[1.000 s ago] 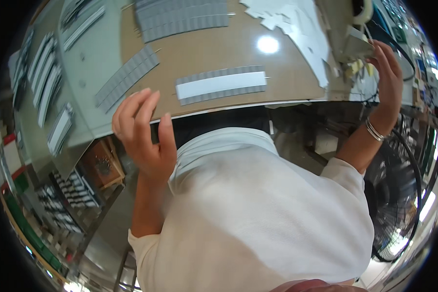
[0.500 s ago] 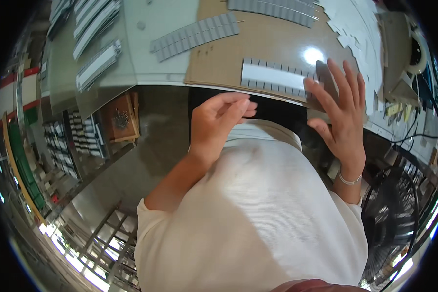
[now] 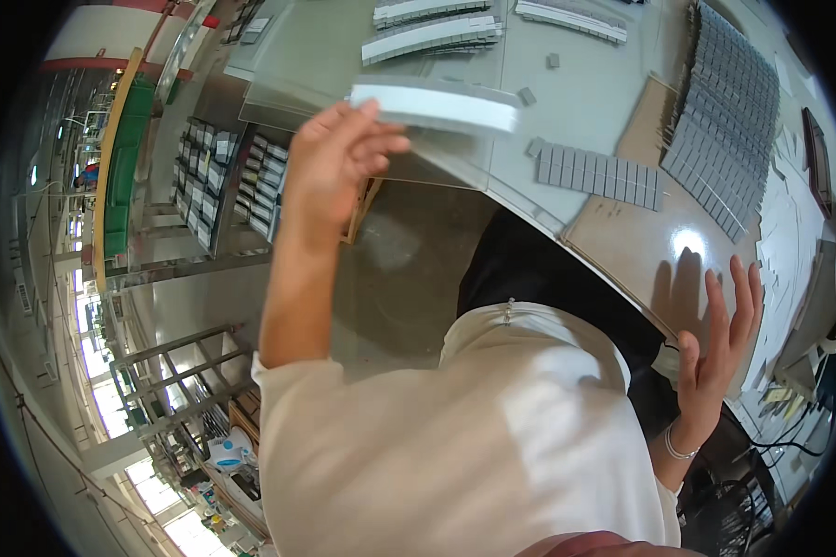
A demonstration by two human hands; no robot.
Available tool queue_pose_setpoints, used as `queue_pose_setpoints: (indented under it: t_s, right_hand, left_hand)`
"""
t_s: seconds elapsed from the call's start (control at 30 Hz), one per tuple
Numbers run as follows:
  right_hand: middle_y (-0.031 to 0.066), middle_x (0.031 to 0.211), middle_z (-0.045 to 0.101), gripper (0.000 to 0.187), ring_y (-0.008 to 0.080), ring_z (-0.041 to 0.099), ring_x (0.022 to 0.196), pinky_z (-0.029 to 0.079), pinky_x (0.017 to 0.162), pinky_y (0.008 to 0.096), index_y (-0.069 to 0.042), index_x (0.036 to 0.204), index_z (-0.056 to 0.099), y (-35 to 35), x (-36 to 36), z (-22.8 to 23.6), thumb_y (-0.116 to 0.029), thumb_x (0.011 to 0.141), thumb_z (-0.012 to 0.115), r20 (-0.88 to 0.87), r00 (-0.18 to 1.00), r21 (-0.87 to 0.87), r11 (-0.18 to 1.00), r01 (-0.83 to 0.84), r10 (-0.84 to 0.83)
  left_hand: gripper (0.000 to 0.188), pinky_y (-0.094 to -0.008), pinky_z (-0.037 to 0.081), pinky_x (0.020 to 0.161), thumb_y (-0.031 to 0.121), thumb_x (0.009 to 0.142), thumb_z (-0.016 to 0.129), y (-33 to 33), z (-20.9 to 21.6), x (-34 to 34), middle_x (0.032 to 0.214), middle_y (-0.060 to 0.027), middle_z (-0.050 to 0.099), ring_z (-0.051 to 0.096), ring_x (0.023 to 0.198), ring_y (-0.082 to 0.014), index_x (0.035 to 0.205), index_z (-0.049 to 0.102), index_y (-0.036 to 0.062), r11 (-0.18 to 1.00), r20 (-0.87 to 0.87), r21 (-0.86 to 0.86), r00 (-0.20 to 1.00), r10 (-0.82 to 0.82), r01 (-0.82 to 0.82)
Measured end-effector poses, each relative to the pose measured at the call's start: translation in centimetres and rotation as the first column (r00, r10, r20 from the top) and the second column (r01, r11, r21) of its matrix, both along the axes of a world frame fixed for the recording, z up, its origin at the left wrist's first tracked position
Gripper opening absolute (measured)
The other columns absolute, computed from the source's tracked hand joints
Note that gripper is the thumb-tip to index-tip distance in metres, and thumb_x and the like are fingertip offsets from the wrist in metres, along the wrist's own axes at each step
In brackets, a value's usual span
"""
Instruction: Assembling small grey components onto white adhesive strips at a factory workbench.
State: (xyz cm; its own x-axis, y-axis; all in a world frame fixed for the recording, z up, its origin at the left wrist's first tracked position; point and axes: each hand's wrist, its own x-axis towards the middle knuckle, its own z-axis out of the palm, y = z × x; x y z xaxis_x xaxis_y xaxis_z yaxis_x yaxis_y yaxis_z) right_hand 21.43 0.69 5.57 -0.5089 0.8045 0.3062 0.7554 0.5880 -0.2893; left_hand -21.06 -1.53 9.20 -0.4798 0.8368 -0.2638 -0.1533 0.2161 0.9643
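Out to the left, my left hand (image 3: pixel 339 153) is closed on one end of a long white strip with grey edges (image 3: pixel 441 102). The strip is raised over the glass-topped table, slightly blurred, its free end pointing right. My right hand (image 3: pixel 715 343) hovers near the front edge of the brown board (image 3: pixel 613 227); its fingers are spread and hold nothing. Farther back on that board lies a large slatted grey sheet (image 3: pixel 720 121). A shorter row of grey slats (image 3: pixel 596 176) spans the board's left edge and the table.
Similar white-and-grey strips (image 3: pixel 432 32) lie stacked at the far side of the table. Thin white sheets (image 3: pixel 785 232) are piled at the right. A rack of small dark and white pieces (image 3: pixel 204 176) stands below on the left, beside a green tray (image 3: pixel 125 186).
My left hand has swung from in front of my body to the far left, carrying the white strip that lay on the board. The view has turned left; my right hand stays spread.
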Motion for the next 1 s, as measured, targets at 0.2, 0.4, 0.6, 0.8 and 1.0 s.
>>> queue_pose_setpoints:
  t_s: [0.2, 0.4, 0.6, 0.8, 1.0]
  right_hand:
    - [0.0127, 0.146, 0.043, 0.057, 0.0356, 0.032, 0.141, 0.025, 0.114, 0.05, -0.009, 0.133, 0.057, 0.9, -1.1, -0.1, -0.051, 0.096, 0.048, 0.013, 0.999, 0.007, 0.999, 0.034, -0.034]
    - [0.0159, 0.136, 0.051, 0.037, 0.0386, 0.042, 0.131, 0.034, 0.108, 0.0482, -0.003, 0.122, 0.061, 1.6, -0.9, 0.5, -0.021, 0.089, 0.064, -0.062, 0.996, 0.025, 0.998, 0.062, -0.06]
    - [0.0098, 0.119, 0.06, 0.032, 0.0304, 0.052, 0.115, 0.042, 0.097, 0.04, -0.008, 0.11, 0.067, 1.5, 1.1, 1.1, 0.003, 0.079, 0.068, -0.111, 0.937, 0.193, 0.917, 0.348, -0.332]
    - [0.0096, 0.101, 0.062, 0.031, 0.0287, 0.055, 0.096, 0.044, 0.084, 0.0367, -0.008, 0.105, 0.068, -0.1, 7.5, 0.4, 0.003, 0.077, 0.07, -0.15, 0.824, 0.283, 0.775, 0.565, -0.546]
    - [0.0111, 0.112, 0.058, 0.056, 0.0321, 0.052, 0.108, 0.042, 0.094, 0.0403, -0.009, 0.115, 0.064, -5.1, 9.5, -0.8, 0.014, 0.065, 0.054, 0.086, 0.795, 0.198, 0.792, 0.577, -0.6]
  left_hand:
    - [0.031, -0.0218, 0.048, 0.054, 0.033, 0.091, 0.067, 2.0, -0.2, -5.6, 0.078, -0.0097, 0.072, 0.067, 0.065, -0.012, 0.096, 0.068, 0.0023, 0.952, -0.394, -0.307, 0.911, -0.121, -0.007]
    - [0.02, -0.0306, 0.048, 0.059, 0.024, 0.088, 0.069, 1.0, 0.3, 1.3, 0.072, -0.0087, 0.067, 0.063, 0.063, -0.0179, 0.089, 0.071, 0.004, 0.981, -0.913, 0.002, 0.4, 0.082, -0.195]
    - [0.027, -0.0378, 0.045, 0.087, 0.007, 0.08, 0.07, 3.5, -3.7, 12.7, 0.108, -0.0092, 0.064, 0.059, 0.103, -0.0279, 0.106, 0.068, 0.0053, 0.711, -0.959, -0.007, 0.196, -0.203, 0.703]
    - [0.057, -0.0574, 0.016, 0.113, 0.023, 0.078, 0.072, 2.3, -5.0, 15.5, 0.138, -0.0076, 0.053, 0.042, 0.134, -0.0312, 0.13, 0.057, 0.0068, 0.554, -0.955, -0.195, -0.027, -0.297, 0.809]
    - [0.059, -0.0637, 0.015, 0.111, 0.026, 0.071, 0.078, 1.7, -5.1, 18.5, 0.135, -0.0054, 0.056, 0.044, 0.133, -0.0287, 0.123, 0.061, 0.0069, 0.429, -0.951, -0.212, -0.083, -0.299, 0.878]
